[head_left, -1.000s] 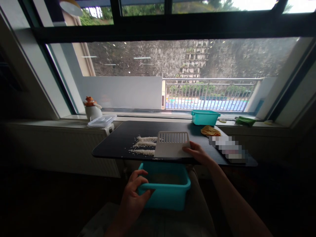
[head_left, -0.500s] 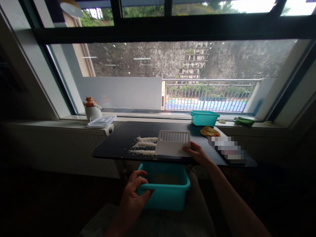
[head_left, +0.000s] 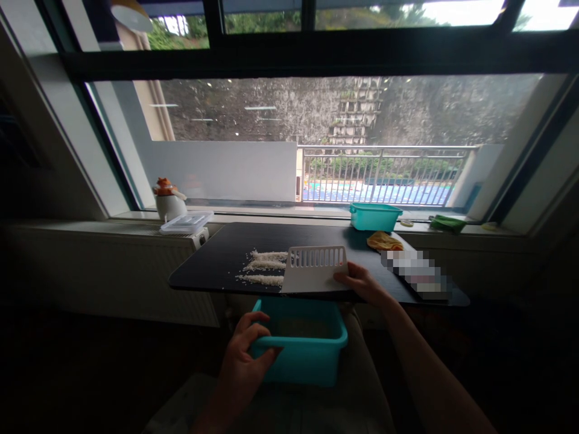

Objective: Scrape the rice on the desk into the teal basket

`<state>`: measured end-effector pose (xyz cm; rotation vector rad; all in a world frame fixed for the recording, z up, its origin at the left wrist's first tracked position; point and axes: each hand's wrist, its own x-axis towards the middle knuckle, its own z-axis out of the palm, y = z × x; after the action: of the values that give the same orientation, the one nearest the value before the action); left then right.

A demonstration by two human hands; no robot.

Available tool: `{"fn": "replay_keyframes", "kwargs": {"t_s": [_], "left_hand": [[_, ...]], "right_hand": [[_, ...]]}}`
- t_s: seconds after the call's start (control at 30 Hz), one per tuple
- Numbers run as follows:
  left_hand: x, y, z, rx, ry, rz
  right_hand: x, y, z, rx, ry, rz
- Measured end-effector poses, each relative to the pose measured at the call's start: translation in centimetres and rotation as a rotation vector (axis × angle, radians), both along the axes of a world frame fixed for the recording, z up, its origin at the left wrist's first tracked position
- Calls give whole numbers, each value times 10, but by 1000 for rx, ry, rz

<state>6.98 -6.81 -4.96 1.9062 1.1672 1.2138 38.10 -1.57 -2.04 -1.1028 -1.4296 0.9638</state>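
Observation:
My right hand (head_left: 359, 280) grips the right edge of a white slotted scraper (head_left: 314, 278), which lies over the black tabletop (head_left: 217, 259) at its front edge. The scraper's row of slots faces away from me. To its left are ridges of white rice (head_left: 266, 265), and its left end covers part of them. Below the table edge, my left hand (head_left: 248, 346) is closed on the left rim of a turquoise bin (head_left: 303, 358) held over my lap. The bin's inside is dim, with what looks like a layer of grains on the bottom.
A second turquoise bin (head_left: 376, 217) stands at the table's back right. Near it are a yellow-orange cloth (head_left: 385, 241) and a blurred-out item (head_left: 417, 274). A clear plastic lid (head_left: 187, 223) and a white pot-like object (head_left: 169, 204) sit left, by the window; a green cloth (head_left: 447, 223) lies right.
The scraper has moved slightly toward me and left, its near edge now at the table's front edge. My left hand and the bin have stayed nearly still.

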Motion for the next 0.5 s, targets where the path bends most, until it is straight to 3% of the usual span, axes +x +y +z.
{"fn": "replay_keyframes", "kwargs": {"t_s": [0.5], "left_hand": [[0,0,-2,-21,-1,-5]], "right_hand": [[-2,4,-4,4,3,-48]]}}
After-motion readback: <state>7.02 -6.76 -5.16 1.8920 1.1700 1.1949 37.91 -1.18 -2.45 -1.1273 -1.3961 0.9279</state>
